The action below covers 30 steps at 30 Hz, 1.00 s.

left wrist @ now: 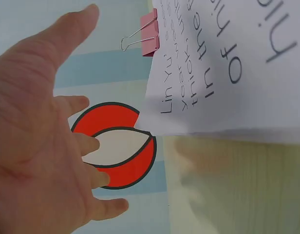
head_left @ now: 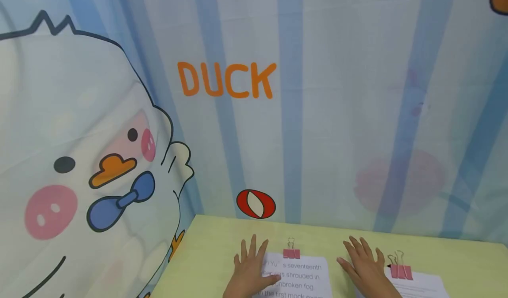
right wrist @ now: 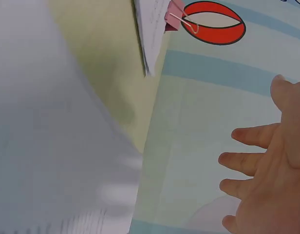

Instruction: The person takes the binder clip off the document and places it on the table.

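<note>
My left hand (head_left: 251, 271) is spread above the left edge of a printed paper stack (head_left: 305, 280), fingers straight and holding nothing. A pink binder clip (head_left: 291, 253) grips that stack's top edge. In the left wrist view the palm and thumb of the left hand (left wrist: 38, 131) show beside the stack (left wrist: 213, 97) and its clip (left wrist: 150, 34). My right hand (head_left: 365, 269), also with fingers extended, is at the left of a second paper stack (head_left: 424, 284), which carries another pink binder clip (head_left: 401, 271). The right wrist view shows the right hand (right wrist: 276, 180) apart from the white paper (right wrist: 57, 126).
A pale yellow table (head_left: 206, 245) lies under the papers. Behind it hangs a blue-striped curtain (head_left: 254, 148) printed with the word DUCK and a red ball. On the left is a curtain panel with a large printed white duck (head_left: 79, 113).
</note>
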Each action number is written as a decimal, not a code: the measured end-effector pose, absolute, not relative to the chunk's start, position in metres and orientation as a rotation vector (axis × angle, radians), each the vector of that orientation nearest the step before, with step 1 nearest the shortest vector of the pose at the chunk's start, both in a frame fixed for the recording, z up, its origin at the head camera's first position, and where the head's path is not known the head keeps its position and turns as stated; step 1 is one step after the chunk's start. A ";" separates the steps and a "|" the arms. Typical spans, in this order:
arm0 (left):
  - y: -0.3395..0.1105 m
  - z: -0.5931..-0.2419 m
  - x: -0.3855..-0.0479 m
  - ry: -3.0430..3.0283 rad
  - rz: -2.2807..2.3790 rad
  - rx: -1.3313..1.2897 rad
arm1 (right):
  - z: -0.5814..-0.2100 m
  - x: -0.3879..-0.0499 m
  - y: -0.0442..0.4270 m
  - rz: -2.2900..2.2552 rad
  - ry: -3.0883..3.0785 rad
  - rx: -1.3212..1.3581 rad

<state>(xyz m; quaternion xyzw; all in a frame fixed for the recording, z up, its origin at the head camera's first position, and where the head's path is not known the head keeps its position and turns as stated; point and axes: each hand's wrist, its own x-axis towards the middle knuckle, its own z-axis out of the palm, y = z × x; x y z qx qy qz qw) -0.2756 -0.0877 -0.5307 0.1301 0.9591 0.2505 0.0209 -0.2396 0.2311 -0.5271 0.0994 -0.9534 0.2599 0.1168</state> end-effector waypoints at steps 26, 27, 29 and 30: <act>-0.086 -0.538 -0.304 2.904 0.865 0.291 | -0.507 -0.269 0.180 0.906 -2.566 0.455; -0.085 -0.539 -0.304 2.907 0.867 0.304 | -0.506 -0.269 0.179 0.915 -2.558 0.457; -0.084 -0.540 -0.304 2.916 0.866 0.334 | -0.505 -0.270 0.177 0.928 -2.545 0.462; -0.083 -0.540 -0.304 2.917 0.877 0.346 | -0.504 -0.271 0.176 0.938 -2.543 0.460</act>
